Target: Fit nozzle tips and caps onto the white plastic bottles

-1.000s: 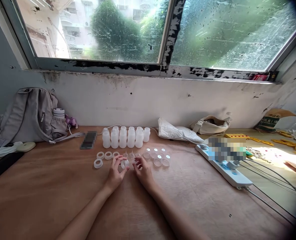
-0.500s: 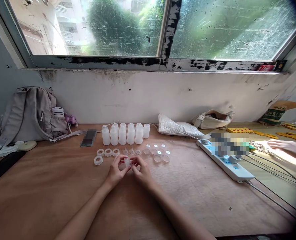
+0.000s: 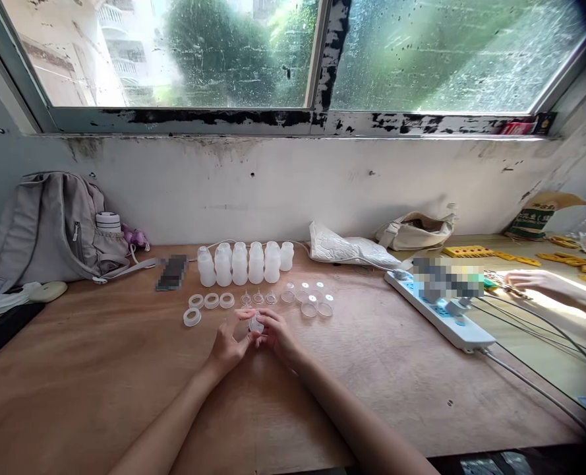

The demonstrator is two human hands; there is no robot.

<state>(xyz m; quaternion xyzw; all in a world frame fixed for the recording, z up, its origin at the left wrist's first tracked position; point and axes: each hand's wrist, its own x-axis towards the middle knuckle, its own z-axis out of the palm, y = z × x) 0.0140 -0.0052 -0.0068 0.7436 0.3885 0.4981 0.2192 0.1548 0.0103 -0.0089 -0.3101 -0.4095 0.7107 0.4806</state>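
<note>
My left hand (image 3: 229,343) and my right hand (image 3: 279,335) meet over the table, fingers closed around a small translucent bottle ring (image 3: 256,324). Fingers cover part of it, so whether another piece sits inside cannot be told. Just beyond my hands lie several clear bottle nipples (image 3: 258,298). To their left are several loose translucent rings (image 3: 192,317). On the right, several clear round pieces (image 3: 309,309) lie flat, with white dots at or above them. Behind these, frosted white bottles (image 3: 240,265) stand upright in a cluster, without tops.
A power strip (image 3: 441,313) with plugs and cables lies to the right. Another person's hand (image 3: 525,280) rests by yellow parts (image 3: 468,252) farther right. A grey backpack (image 3: 55,227), a phone-like dark item (image 3: 172,272) and a white padded packet (image 3: 345,247) sit along the back.
The ring in my hands has turned, so its round face shows more than its ribbed side. My right fingers have shifted over it. The view has moved slightly to the right.
</note>
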